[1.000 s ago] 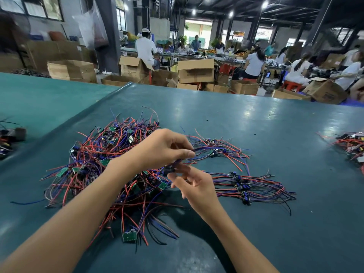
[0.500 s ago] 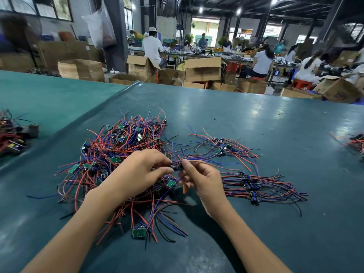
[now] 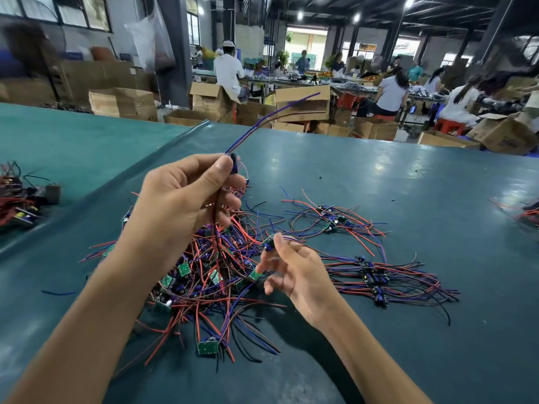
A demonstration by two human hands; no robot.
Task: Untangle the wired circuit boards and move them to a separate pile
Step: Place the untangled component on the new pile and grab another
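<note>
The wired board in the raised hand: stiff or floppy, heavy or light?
Probably light: the left hand pinches the wired board with thumb and fingertip. Springy rather than limp, it seems: its purple wires arch upward unsupported.

The table cover is a smooth teal sheet with a low gloss, showing pale reflections. The wires carry smooth plastic insulation. The circuit boards are green and matt. The boxes are plain matt brown cardboard.
</note>
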